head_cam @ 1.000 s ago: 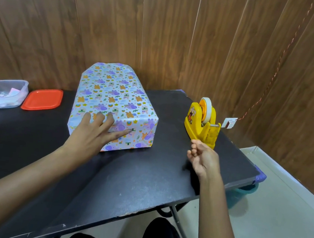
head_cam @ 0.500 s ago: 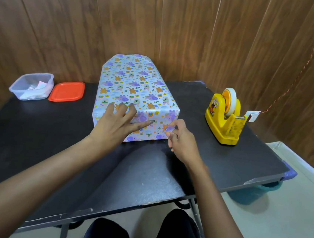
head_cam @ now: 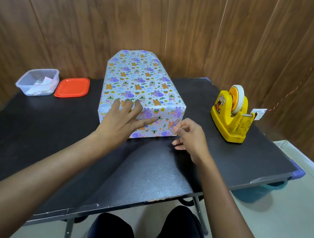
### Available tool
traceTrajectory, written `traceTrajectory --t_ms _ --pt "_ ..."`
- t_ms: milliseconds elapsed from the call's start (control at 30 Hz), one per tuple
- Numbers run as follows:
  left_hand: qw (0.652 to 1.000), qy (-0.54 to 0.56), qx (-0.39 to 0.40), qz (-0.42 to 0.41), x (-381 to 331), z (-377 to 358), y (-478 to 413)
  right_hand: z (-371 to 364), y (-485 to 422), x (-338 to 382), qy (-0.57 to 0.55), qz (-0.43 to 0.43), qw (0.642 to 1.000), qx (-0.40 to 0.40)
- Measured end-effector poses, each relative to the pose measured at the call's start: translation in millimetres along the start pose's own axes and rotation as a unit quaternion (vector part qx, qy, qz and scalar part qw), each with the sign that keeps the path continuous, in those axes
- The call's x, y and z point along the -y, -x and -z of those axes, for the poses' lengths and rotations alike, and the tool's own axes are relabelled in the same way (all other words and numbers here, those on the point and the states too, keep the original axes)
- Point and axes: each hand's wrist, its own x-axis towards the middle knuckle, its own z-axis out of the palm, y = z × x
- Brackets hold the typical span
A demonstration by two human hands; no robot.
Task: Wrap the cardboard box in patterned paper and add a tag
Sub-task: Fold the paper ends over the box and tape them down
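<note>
**A:** What's the room like?
**B:** A black table (head_cam: 50, 145) stands against a wood-panel wall (head_cam: 183, 23), with pale floor (head_cam: 276, 232) to the right.
**A:** And the box?
**B:** The box (head_cam: 137, 77), covered in patterned paper, sits mid-table. The left hand (head_cam: 120, 122) lies flat on its near face, fingers straight and spread.
**A:** The right hand?
**B:** The right hand (head_cam: 191, 139) is just beside the near right corner. Its fingers are curled, thumb and forefinger pinched. I cannot tell whether they hold anything.
**A:** Any writing?
**B:** The yellow tape dispenser (head_cam: 229, 118) has 1 cartoon sticker, and a small tag (head_cam: 258, 113) is beside it. The print is too small to read.
**A:** Anything hidden?
**B:** The papers in the clear tub (head_cam: 38, 82), next to the orange lid (head_cam: 72, 87), are blurred. A blue bin (head_cam: 258, 192) is mostly hidden under the table.
</note>
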Motion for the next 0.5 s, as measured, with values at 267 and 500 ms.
traceTrajectory --t_ms 267,500 --pt "1.000 0.006 0.001 0.000 1 -1 0 -14 -12 -5 0.067 0.036 0.995 -0.072" --pt "1.000 0.010 0.000 -0.007 2 -1 0 -22 -16 -12 -0.019 0.012 0.993 -0.112"
